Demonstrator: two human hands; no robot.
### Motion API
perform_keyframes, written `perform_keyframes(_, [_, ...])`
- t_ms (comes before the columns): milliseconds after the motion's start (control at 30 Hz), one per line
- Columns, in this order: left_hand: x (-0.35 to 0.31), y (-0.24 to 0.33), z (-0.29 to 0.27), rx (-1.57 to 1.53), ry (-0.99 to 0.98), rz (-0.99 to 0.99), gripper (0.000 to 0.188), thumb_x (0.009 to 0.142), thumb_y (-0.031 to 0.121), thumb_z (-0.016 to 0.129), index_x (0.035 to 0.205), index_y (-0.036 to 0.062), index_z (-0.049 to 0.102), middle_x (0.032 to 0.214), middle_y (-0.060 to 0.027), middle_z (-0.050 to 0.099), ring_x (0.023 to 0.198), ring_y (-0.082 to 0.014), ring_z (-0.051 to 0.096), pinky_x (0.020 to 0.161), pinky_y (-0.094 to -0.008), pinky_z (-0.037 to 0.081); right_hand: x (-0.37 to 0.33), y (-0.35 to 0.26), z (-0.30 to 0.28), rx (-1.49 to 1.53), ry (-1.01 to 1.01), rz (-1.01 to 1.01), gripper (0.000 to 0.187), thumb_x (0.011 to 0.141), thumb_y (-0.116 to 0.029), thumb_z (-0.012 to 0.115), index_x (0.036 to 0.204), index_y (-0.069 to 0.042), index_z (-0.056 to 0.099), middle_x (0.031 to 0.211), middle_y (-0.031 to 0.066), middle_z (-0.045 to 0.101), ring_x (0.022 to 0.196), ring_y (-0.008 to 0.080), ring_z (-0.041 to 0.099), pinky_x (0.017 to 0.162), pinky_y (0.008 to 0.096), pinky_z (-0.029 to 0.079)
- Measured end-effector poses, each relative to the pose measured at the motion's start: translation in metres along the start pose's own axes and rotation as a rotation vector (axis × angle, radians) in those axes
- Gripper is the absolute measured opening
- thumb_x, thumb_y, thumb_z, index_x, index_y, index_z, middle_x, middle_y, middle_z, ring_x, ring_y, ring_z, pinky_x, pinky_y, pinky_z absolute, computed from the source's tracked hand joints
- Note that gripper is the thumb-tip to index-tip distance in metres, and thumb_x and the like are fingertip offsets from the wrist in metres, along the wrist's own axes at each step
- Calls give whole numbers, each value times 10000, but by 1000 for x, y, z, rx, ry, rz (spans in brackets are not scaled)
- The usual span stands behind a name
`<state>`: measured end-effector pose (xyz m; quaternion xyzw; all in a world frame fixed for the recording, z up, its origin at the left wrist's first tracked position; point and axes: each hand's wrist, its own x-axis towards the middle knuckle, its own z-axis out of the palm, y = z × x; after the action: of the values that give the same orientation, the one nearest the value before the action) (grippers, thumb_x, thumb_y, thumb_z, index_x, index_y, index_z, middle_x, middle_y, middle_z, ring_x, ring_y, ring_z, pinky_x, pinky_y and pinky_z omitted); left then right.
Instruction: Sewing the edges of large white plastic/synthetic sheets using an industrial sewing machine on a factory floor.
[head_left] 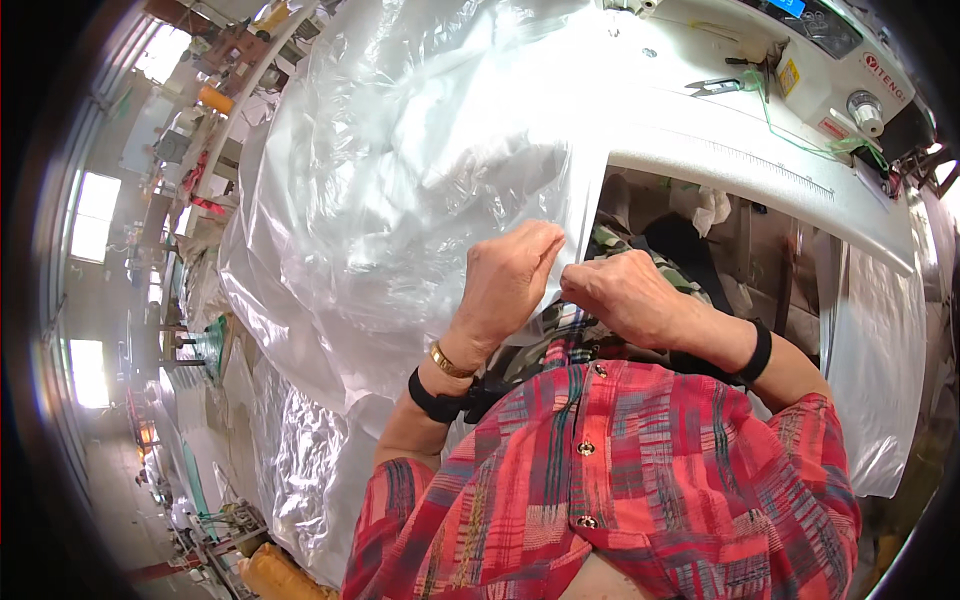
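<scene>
A large, crumpled sheet of clear plastic (370,200) covers the left side of the work table and hangs over its near edge. My left hand (508,282) is closed in a pinch on the sheet's right edge, in front of my chest. Close beside it, my right hand (632,298) is also closed, its fingertips curled down near the same edge. Whatever its fingers hold is hidden under the knuckles. The two hands are slightly apart, above my lap in camouflage trousers (700,283).
At the upper right stands a white sewing machine (840,75) with green thread. Small thread snips (716,87) lie on the white table (680,130), which has a ruler scale. More plastic sheeting (872,370) hangs at the right. A cluttered workshop bench (232,140) stands far left.
</scene>
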<state>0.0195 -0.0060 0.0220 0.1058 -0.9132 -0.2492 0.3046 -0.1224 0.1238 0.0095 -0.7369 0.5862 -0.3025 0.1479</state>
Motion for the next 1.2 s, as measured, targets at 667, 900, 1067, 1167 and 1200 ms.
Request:
perform_keyframes(667, [-11,-25,1,-733,-213,-645,142,919,65,615,967,-47,688,814,3,678,749,-29,555,636,-205,455,8,15,3,-117,25,-278,116,817,-102,599,900,-25,572,793,113,584,707,276,618,630,377,498])
perform_keyframes(900, [3,21,-29,-515,41,-539,287,951,16,547,1224,-35,620,844,3,625,627,-2,489,541,-172,398,59,56,29,153,571,265,201,832,-132,623,1008,-36,626,872,167,685,825,349,680,716,439,548])
perform_keyframes(1067, [11,40,-45,-393,-13,-475,337,965,-5,478,1282,-4,594,903,-40,567,615,-62,509,510,-207,425,112,27,45,621,-311,-186,113,721,-119,712,827,-123,673,837,67,684,774,220,635,731,334,513])
perform_keyframes(1167, [2,25,-36,-193,-78,-321,343,943,-14,491,1273,-28,582,877,-101,547,629,-142,529,570,-268,447,101,41,66,394,-150,-367,117,726,-120,717,834,-112,672,858,62,689,827,223,629,769,313,503])
perform_keyframes(1200, [-2,20,-30,-165,-73,-291,350,913,-2,523,1256,-46,577,852,-140,517,661,-209,535,612,-320,442,97,45,69,274,19,-488,133,735,-138,710,858,-96,681,863,99,690,826,266,653,742,344,527])
